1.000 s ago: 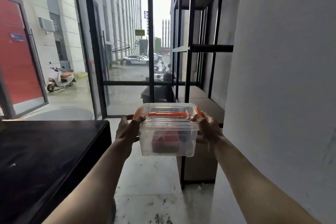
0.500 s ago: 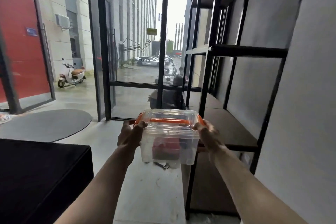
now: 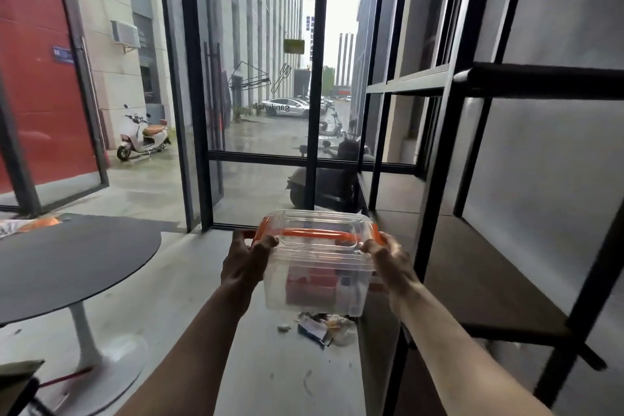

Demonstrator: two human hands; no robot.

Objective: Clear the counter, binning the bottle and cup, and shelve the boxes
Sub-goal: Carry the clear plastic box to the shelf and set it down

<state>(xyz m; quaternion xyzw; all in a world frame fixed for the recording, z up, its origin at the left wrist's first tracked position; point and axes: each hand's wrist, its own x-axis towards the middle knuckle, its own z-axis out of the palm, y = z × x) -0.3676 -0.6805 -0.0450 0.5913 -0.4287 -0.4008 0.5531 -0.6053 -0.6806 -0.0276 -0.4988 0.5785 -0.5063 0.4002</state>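
Two hands grip clear plastic box, orange-trimmed lid.

Box held in mid-air between left hand and right hand, one on each end, just left of the shelf unit that fills the right side. Round table stands to the left; litter lies on the floor below the box. Glass wall behind, scooters parked beyond it.
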